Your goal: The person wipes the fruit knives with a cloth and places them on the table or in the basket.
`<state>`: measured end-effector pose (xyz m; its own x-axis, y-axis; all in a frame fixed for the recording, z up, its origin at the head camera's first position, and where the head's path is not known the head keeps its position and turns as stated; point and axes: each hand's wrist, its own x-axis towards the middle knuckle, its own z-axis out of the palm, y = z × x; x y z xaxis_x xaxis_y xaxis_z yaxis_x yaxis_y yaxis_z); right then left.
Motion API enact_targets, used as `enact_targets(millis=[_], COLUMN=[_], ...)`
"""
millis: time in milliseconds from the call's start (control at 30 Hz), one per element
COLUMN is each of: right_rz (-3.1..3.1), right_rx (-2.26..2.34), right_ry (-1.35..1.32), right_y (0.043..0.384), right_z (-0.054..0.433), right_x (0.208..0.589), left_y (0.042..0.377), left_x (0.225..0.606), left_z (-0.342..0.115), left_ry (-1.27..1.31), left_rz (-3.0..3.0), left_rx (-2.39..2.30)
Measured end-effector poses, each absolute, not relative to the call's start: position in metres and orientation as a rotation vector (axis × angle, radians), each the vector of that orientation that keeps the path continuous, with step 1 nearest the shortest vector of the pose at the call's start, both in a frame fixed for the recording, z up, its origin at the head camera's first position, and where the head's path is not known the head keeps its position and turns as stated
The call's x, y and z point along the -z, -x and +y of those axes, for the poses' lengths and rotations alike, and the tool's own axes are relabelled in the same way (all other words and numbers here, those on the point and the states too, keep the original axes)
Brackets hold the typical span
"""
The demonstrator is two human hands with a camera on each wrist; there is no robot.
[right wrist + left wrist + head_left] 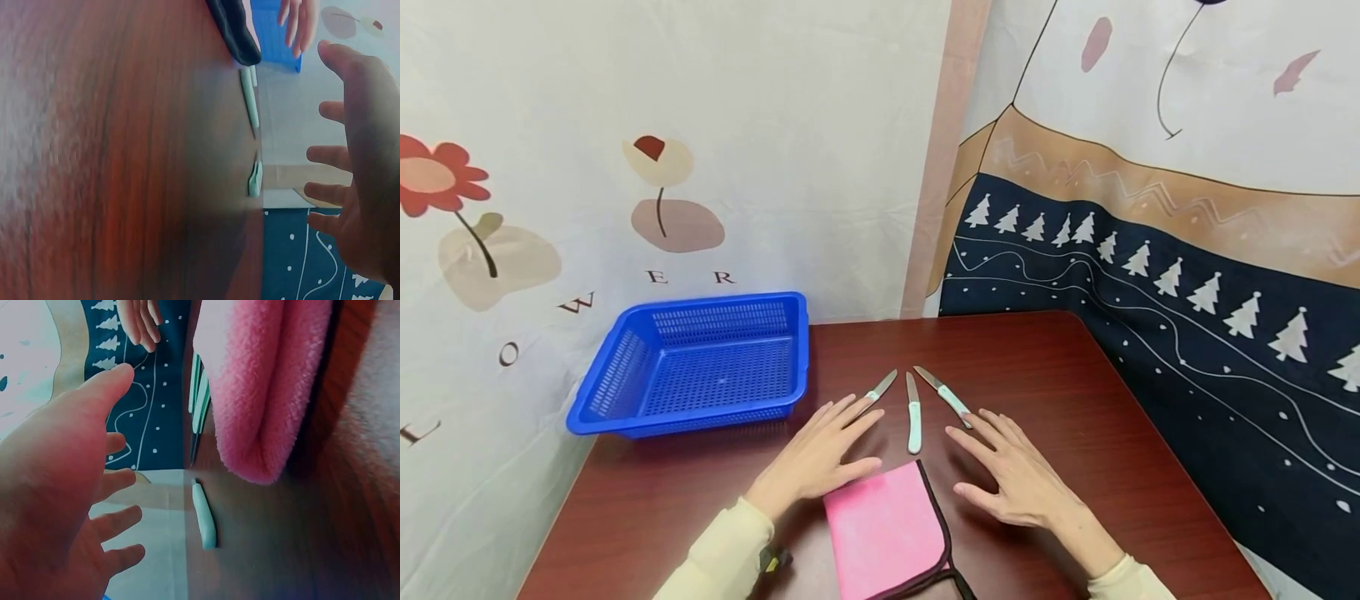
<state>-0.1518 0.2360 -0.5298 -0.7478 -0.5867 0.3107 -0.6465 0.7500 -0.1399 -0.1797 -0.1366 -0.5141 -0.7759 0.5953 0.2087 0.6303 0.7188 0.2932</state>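
Note:
Three small knives with pale green handles lie fanned out on the table, blades toward the back: a left knife (pixel 882 386), a middle knife (pixel 914 427) and a right knife (pixel 953 402). My left hand (pixel 816 454), fingers spread and holding nothing, overlaps the left knife's handle in the head view. My right hand (pixel 1018 475) is likewise spread and empty, its fingertips close to the right knife's handle end. Between my wrists lies a folded pink fleece cloth (pixel 887 529) with dark edging. The left wrist view shows its thick fold (pixel 250 425) beside the knives.
A blue perforated plastic basket (pixel 688 423) stands at the back left of the brown table (pixel 1022 354). Printed fabric (pixel 820 167) hangs behind it, and a dark tree-patterned cloth (pixel 1150 333) runs along the right edge. Something small and dark (pixel 775 558) sits by my left sleeve.

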Motion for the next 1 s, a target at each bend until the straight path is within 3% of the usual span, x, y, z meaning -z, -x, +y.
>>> enact_targets(millis=[500,1000], right_rz=[-2.733,-2.689], right_rx=[-0.412,-0.447], right_ry=[-1.015,-1.13], right_y=[0.145,0.142], right_z=[0.216,0.195], right_x=[0.531,0.527], left_y=[0.212,0.24], left_x=[0.526,0.537], left_z=[-0.109,-0.103], left_ry=[0.856,0.613], left_rz=[-2.836,-2.988], left_rx=[0.668,0.461])
